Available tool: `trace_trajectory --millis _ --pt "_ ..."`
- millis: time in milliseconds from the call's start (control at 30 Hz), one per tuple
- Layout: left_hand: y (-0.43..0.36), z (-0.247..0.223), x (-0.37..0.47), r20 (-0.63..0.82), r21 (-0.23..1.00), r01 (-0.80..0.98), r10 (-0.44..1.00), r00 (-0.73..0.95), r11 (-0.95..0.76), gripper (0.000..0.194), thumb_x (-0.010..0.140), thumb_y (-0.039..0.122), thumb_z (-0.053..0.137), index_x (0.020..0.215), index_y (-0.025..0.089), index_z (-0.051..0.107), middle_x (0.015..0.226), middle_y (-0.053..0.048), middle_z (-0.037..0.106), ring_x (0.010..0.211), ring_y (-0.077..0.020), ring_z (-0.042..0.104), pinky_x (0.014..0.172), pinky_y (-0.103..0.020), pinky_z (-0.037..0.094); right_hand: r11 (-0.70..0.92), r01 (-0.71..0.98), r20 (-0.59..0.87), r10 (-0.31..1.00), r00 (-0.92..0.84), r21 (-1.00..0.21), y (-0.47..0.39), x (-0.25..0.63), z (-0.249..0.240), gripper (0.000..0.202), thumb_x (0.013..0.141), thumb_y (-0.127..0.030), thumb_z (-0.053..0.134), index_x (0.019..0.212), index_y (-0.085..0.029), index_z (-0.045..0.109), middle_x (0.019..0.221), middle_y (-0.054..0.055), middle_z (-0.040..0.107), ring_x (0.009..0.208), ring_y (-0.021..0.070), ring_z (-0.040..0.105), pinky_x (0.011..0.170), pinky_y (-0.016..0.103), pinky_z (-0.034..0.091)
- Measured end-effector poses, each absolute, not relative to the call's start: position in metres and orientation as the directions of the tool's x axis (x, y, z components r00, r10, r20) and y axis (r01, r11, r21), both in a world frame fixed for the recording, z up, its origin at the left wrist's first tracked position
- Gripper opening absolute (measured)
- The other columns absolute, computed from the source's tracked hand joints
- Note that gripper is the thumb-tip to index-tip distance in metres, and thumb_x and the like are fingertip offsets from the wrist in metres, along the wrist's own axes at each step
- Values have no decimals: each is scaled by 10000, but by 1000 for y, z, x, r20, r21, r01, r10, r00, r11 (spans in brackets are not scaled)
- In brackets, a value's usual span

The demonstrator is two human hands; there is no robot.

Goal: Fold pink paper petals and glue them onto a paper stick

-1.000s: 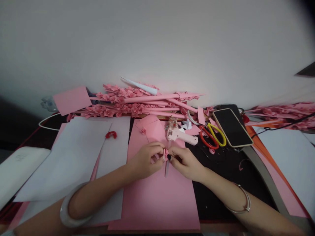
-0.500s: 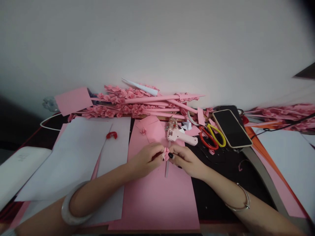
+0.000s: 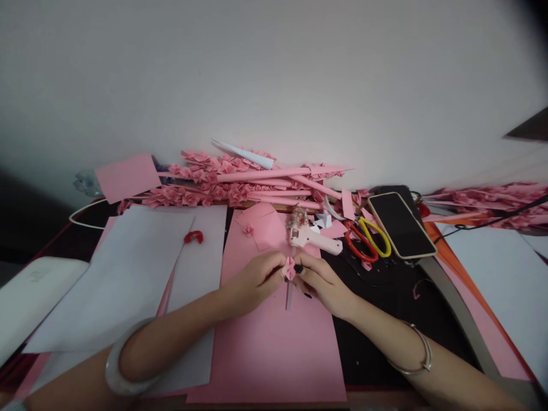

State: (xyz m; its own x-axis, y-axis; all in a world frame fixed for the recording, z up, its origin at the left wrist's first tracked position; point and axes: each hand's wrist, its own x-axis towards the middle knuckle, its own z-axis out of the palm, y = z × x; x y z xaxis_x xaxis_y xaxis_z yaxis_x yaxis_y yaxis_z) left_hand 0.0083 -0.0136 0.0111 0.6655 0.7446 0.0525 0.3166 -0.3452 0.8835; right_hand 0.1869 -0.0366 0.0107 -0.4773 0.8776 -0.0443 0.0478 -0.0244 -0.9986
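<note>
Between both hands is a small folded pink paper flower (image 3: 290, 268), pinched from its two sides. My left hand (image 3: 261, 282) closes thumb and fingers on its left edge. From the right, my right hand (image 3: 323, 281) grips it, a dark-nailed thumb near its middle. Both hands are over a large pink paper sheet (image 3: 278, 354). Just beyond them lies a pale pink glue gun (image 3: 314, 237), its glue stick (image 3: 289, 297) showing below the flower. A smaller pink paper piece (image 3: 268, 225) with a little paper rose (image 3: 248, 229) lies behind my left hand.
White sheets (image 3: 137, 274) spread at left with a red curled piece (image 3: 193, 237) on them. Scissors (image 3: 362, 242) with red and yellow handles and a phone (image 3: 402, 224) are at right. Pink paper flower stems (image 3: 240, 182) line the wall. A white box-like device (image 3: 38, 297) stands far left.
My fingers have shifted slightly on the paper flower, which now looks narrower and more upright. Both hands stay in nearly the same place.
</note>
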Motion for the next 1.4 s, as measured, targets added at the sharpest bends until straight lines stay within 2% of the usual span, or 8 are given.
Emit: trace_trajectory --millis 133,233,367,600,733,867,1133,1400 --pt "-15 10 9 76 850 344 739 669 -399 176 858 150 375 686 183 389 658 32 416 604 -110 386 569 -227 319 81 189 -4 911 -413 -979 -39 183 10 337 906 -425 425 674 -181 419 532 -62 363 465 83 314 456 218 251" --pt "-16 11 8 81 844 346 736 673 -409 186 839 135 392 665 190 354 648 34 400 593 -111 369 554 -229 302 102 253 -6 919 -394 -962 -37 182 9 373 871 -471 479 647 -185 395 554 -59 362 490 82 313 459 214 238" --pt "-15 10 7 59 876 317 734 677 -364 173 867 158 361 700 187 392 677 22 422 621 -120 393 571 -237 321 35 185 -51 895 -443 -982 -35 184 7 376 860 -501 484 672 -182 416 547 -64 368 474 77 309 449 208 235" --pt "-14 10 7 -20 945 256 747 664 -202 220 911 248 344 718 176 423 652 35 384 594 -104 374 546 -224 324 -64 44 -78 869 -488 -997 -30 189 4 324 855 -455 525 710 -172 459 542 -70 374 456 67 282 426 196 219" --pt "-14 10 7 -32 952 246 743 668 -180 228 911 267 349 727 172 444 654 33 390 593 -103 377 542 -221 326 -52 48 -69 873 -483 -998 -31 190 3 347 850 -479 517 701 -172 460 540 -67 379 457 69 286 424 196 218" --pt "-14 11 7 -11 934 270 734 680 -236 207 902 244 358 739 168 462 643 31 400 592 -107 382 544 -223 319 -25 92 -65 885 -460 -995 -33 188 4 363 856 -496 495 701 -169 469 527 -70 370 450 70 292 423 197 226" --pt "-17 9 6 58 885 297 720 692 -357 184 835 135 401 656 174 382 633 44 375 578 -95 344 537 -215 270 9 193 -76 901 -428 -981 -34 184 10 389 806 -473 577 602 -169 446 483 -67 385 428 65 319 408 198 227" --pt "-16 14 7 -37 950 246 713 700 -192 169 868 176 379 713 166 444 658 37 398 595 -98 362 539 -213 296 -85 87 -116 877 -466 -993 -32 189 4 340 816 -445 577 654 -160 490 486 -70 409 412 60 327 397 189 241"
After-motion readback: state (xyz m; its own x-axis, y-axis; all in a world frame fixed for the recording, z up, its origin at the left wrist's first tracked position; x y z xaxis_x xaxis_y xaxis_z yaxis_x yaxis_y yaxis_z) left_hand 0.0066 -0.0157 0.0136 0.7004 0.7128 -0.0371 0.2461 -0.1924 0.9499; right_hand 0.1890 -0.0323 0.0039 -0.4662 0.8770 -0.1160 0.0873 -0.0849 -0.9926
